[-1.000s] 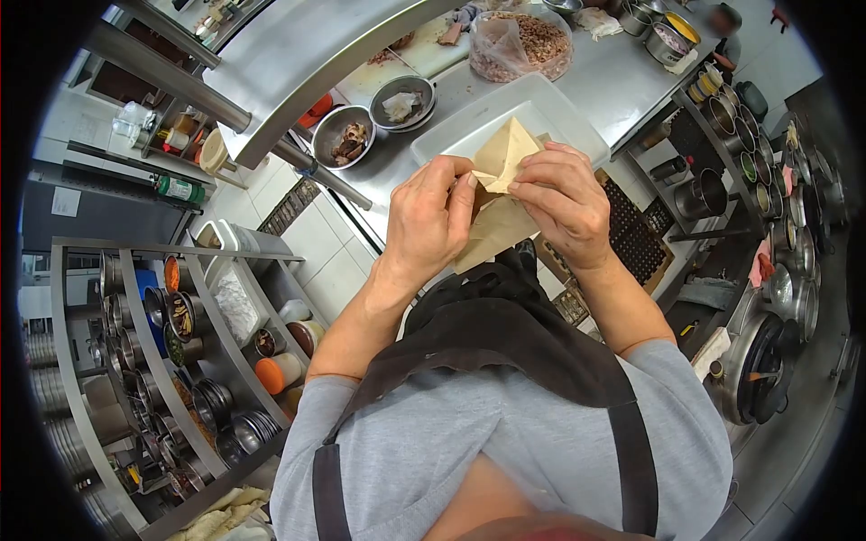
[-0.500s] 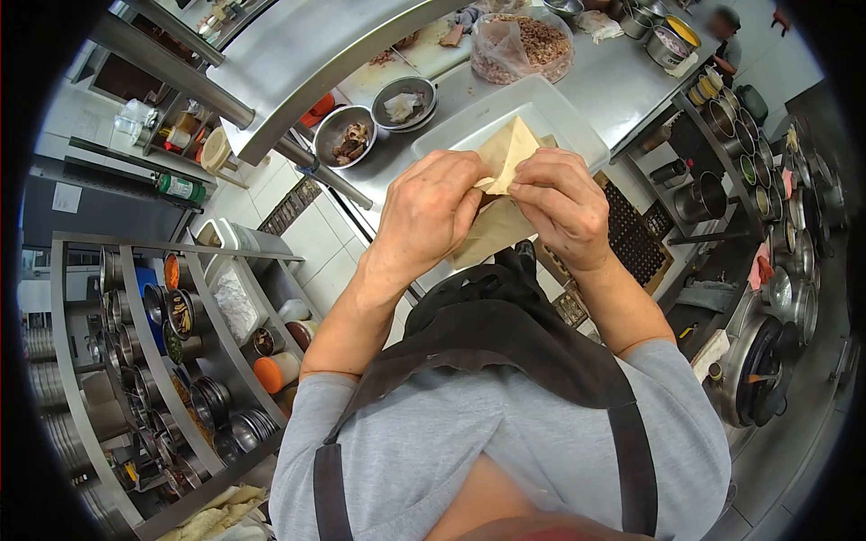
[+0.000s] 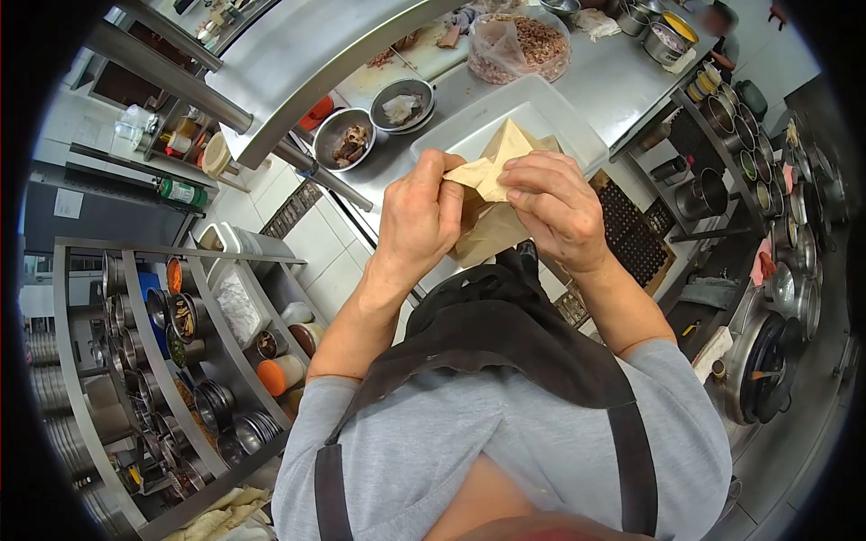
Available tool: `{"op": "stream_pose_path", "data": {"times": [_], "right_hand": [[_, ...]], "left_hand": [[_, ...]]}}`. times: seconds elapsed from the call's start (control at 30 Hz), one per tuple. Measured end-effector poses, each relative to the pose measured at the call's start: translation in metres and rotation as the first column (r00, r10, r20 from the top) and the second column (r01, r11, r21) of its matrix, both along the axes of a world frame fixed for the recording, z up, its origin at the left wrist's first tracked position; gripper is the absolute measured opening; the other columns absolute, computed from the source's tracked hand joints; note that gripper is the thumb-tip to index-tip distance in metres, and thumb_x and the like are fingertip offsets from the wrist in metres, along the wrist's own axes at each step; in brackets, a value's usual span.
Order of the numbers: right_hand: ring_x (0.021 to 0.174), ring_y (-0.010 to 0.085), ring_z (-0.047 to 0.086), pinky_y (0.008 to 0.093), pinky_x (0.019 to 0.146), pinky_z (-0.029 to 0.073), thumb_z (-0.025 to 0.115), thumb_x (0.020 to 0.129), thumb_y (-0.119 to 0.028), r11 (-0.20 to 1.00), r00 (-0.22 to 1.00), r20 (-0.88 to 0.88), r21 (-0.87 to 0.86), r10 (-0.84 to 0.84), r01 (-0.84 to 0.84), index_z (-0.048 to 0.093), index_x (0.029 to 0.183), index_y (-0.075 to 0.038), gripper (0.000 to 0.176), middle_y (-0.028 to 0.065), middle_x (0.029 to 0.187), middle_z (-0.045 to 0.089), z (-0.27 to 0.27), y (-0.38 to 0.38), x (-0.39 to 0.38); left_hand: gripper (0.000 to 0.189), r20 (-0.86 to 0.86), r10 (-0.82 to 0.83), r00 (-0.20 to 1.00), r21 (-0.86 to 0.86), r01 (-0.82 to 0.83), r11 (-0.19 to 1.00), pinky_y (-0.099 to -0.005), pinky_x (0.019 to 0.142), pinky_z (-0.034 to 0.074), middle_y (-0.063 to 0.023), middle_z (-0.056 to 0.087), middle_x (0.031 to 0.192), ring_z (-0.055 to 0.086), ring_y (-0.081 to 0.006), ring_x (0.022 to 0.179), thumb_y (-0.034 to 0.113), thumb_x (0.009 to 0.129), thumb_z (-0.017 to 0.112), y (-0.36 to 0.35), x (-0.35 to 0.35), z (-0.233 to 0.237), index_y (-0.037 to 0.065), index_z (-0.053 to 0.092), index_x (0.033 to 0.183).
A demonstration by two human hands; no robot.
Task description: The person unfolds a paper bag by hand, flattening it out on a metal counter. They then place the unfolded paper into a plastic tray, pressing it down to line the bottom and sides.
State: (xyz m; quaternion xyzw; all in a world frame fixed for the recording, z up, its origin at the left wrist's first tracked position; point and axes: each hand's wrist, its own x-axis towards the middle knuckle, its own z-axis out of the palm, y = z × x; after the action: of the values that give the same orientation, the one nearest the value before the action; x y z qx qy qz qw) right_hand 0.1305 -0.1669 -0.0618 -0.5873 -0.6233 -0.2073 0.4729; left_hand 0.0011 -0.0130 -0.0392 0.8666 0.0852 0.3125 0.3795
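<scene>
My left hand [image 3: 413, 221] pinches the left edge of a thin, pale yellow folded sheet [image 3: 483, 178] between thumb and fingers. On the other side, my right hand [image 3: 561, 209] grips the same sheet, fingers curled over its edge. One folded point stands up between the hands, and a broad, duller flap [image 3: 492, 236] hangs below toward my apron. What the sheet is made of, I cannot tell. Both hands are over the near side of a translucent plastic tub [image 3: 582, 131] on the steel counter.
Left of the tub are metal bowls, one with brown pieces [image 3: 350, 144] and one with white scraps [image 3: 400, 108]. Behind it lies a plastic bag of chopped reddish bits [image 3: 532, 50]. A steel overshelf [image 3: 271, 77] crosses the upper left. Another person [image 3: 719, 45] stands far right.
My left hand has shifted slightly left and turned, spreading the sheet's left edge wider. My right hand keeps hold, nearly in place.
</scene>
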Motion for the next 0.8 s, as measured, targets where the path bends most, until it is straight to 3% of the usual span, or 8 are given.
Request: {"op": "stream_pose_path", "data": {"times": [0.23, 0.33, 0.4, 0.5, 0.63, 0.8], "right_hand": [[0.105, 0.0308, 0.067, 0.0455, 0.093, 0.052, 0.076, 0.07, 0.002, 0.999, 0.999, -0.039, -0.019, 0.025, -0.026, 0.063, 0.085, 0.0, 0.02, 0.0112, 0.105, 0.07, -0.001, 0.0, -0.001], [0.104, 0.0315, 0.067, 0.0456, 0.093, 0.053, 0.075, 0.07, 0.003, 0.999, 0.999, -0.026, -0.014, 0.032, -0.032, 0.063, 0.085, 0.001, 0.02, 0.012, 0.104, 0.07, -0.001, 0.002, 0.001], [0.103, 0.0314, 0.068, 0.0452, 0.092, 0.053, 0.075, 0.071, 0.003, 0.999, 0.999, -0.027, -0.014, 0.034, -0.035, 0.063, 0.085, 0.001, 0.019, 0.0123, 0.104, 0.07, 0.003, 0.003, -0.002], [0.101, 0.0314, 0.068, 0.0442, 0.09, 0.054, 0.074, 0.072, 0.003, 0.999, 0.999, -0.026, -0.005, 0.033, -0.033, 0.063, 0.085, 0.002, 0.018, 0.0129, 0.103, 0.069, 0.006, 0.006, -0.005], [0.098, 0.0316, 0.068, 0.043, 0.087, 0.055, 0.074, 0.072, 0.004, 0.999, 0.999, -0.025, 0.007, 0.047, -0.047, 0.063, 0.086, 0.002, 0.018, 0.0132, 0.102, 0.069, 0.006, 0.002, -0.004], [0.097, 0.0325, 0.068, 0.0429, 0.086, 0.055, 0.075, 0.073, 0.004, 0.998, 0.997, -0.031, 0.003, 0.066, -0.066, 0.063, 0.086, 0.002, 0.018, 0.0137, 0.101, 0.069, 0.004, -0.002, -0.004]], "left_hand": [[0.005, 0.016, 0.038, 0.999, -0.067, -0.037, 0.997, -0.0413, 0.058, 0.05, -0.0192, 0.066, 0.074, 0.066, -0.0362, 0.062, -0.001, 0.089, 0.055, 0.005, -0.003, -0.001, -0.002, 0.056, 0.095], [0.013, -0.079, -0.006, 0.997, 0.005, 0.007, 1.0, -0.0415, 0.066, 0.051, -0.017, 0.068, 0.084, 0.067, -0.0349, 0.074, -0.001, 0.086, 0.058, 0.007, -0.003, 0.004, -0.002, 0.058, 0.099], [0.021, -0.029, 0.044, 0.999, 0.338, -0.032, 0.941, -0.042, 0.076, 0.051, -0.0125, 0.069, 0.094, 0.066, -0.0318, 0.089, 0.001, 0.08, 0.063, 0.009, 0.001, 0.006, 0.0, 0.062, 0.101], [0.026, -0.025, 0.03, 0.999, 0.432, -0.016, 0.902, -0.0401, 0.077, 0.053, -0.0129, 0.069, 0.093, 0.066, -0.0314, 0.092, -0.001, 0.073, 0.065, 0.007, 0.005, 0.011, 0.0, 0.066, 0.099], [0.023, 0.026, -0.022, 0.999, 0.418, 0.009, 0.908, -0.0389, 0.075, 0.053, -0.0127, 0.069, 0.091, 0.066, -0.0312, 0.087, 0.0, 0.072, 0.067, 0.01, 0.01, -0.002, 0.001, 0.066, 0.095], [0.021, 0.054, 0.01, 0.998, 0.213, -0.021, 0.977, -0.0351, 0.067, 0.053, -0.0136, 0.069, 0.085, 0.067, -0.0306, 0.072, -0.001, 0.074, 0.064, 0.007, 0.009, -0.009, 0.0, 0.065, 0.095]]}}
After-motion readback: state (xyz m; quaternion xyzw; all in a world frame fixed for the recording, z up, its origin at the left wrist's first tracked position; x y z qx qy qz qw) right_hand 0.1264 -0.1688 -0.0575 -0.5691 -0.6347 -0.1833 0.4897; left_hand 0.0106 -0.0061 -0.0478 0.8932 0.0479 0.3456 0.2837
